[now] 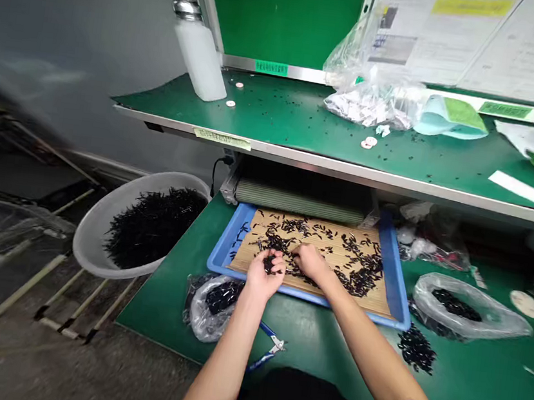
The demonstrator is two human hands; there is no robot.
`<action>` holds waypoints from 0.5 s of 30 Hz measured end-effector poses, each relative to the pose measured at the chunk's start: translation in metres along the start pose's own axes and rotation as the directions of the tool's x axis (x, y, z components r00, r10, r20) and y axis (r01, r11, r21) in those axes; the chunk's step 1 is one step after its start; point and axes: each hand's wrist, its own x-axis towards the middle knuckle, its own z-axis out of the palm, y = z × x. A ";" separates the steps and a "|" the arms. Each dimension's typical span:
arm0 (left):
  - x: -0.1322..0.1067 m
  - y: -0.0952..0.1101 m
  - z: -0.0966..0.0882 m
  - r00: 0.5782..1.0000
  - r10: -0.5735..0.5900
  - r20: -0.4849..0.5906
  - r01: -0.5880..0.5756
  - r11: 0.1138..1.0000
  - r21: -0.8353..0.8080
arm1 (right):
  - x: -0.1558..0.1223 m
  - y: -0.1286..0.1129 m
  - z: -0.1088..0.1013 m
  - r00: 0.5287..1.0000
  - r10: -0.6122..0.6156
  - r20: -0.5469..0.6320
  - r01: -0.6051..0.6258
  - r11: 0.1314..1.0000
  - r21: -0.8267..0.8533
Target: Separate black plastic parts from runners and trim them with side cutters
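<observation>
My left hand [265,272] is palm up over the near edge of a blue tray [397,274], its fingers curled around several small black parts [269,263]. Close beside it on the right, my right hand [309,260] points down into the tray with its fingers bunched at the scattered parts; whatever lies between its fingertips is hidden. Brown corrugated cardboard [335,234] lines the tray, and many more small black pieces [360,273] are strewn over it. The kind of these parts is too small to make out.
Blue-handled cutters [273,343] and an open plastic bag [207,313] of black parts lie before the tray. Another bag [472,309] and a loose pile [417,348] are on the right. A white tub [92,237] stands left. The shelf [281,117] overhangs behind, carrying a bottle [200,55].
</observation>
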 end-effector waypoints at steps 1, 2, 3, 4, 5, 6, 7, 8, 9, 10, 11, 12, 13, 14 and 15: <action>0.000 0.001 -0.001 1.000 0.010 -0.010 -0.010 1.000 0.000 | 0.002 -0.001 0.002 1.000 0.010 0.012 -0.010 1.000 0.001; 0.001 0.002 -0.002 1.000 0.021 -0.020 -0.021 1.000 0.001 | 0.004 -0.002 0.003 1.000 0.020 0.022 -0.020 1.000 0.004; 0.002 0.003 -0.002 0.999 0.031 -0.031 -0.031 1.000 0.002 | 0.006 -0.003 0.004 0.999 0.031 0.031 -0.032 0.999 0.009; 0.003 0.004 -0.002 0.998 0.041 -0.042 -0.041 0.999 0.004 | 0.007 -0.004 0.005 0.998 0.044 0.037 -0.044 0.999 0.017; 0.005 0.005 -0.001 0.997 0.050 -0.053 -0.050 0.999 0.007 | 0.008 -0.005 0.006 0.997 0.062 0.043 -0.063 0.998 0.026; 0.008 0.006 0.000 0.996 0.059 -0.064 -0.059 0.998 0.010 | 0.009 -0.006 0.006 0.996 0.079 0.046 -0.080 0.996 0.038; 0.011 0.008 0.001 0.995 0.067 -0.075 -0.066 0.998 0.015 | 0.009 -0.006 0.006 0.995 0.093 0.045 -0.095 0.994 0.054; 0.014 0.009 0.002 0.994 0.073 -0.086 -0.071 0.997 0.021 | 0.009 -0.006 0.007 0.994 0.102 0.042 -0.105 0.992 0.074; 0.017 0.010 0.004 0.992 0.077 -0.096 -0.075 0.997 0.027 | 0.009 -0.005 0.007 0.994 0.107 0.036 -0.110 0.989 0.098; 0.021 0.011 0.005 0.991 0.081 -0.105 -0.078 0.996 0.034 | 0.009 -0.004 0.008 0.994 0.105 0.025 -0.108 0.986 0.128; 0.024 0.012 0.006 0.990 0.083 -0.114 -0.079 0.996 0.042 | 0.009 -0.001 0.009 0.995 0.099 0.011 -0.100 0.982 0.163; 0.027 0.012 0.007 0.989 0.084 -0.122 -0.078 0.996 0.050 | 0.008 0.004 0.011 0.996 0.089 -0.005 -0.086 0.975 0.204; 0.030 0.012 0.007 0.988 0.081 -0.131 -0.074 0.996 0.058 | 0.008 0.009 0.013 0.997 0.074 -0.023 -0.066 0.966 0.252; 0.033 0.012 0.007 0.987 0.077 -0.139 -0.068 0.995 0.067 | 0.007 0.016 0.016 0.998 0.057 -0.041 -0.042 0.951 0.305; 0.035 0.012 0.007 0.986 0.072 -0.148 -0.061 0.995 0.075 | 0.006 0.023 0.019 0.998 0.039 -0.057 -0.016 0.932 0.363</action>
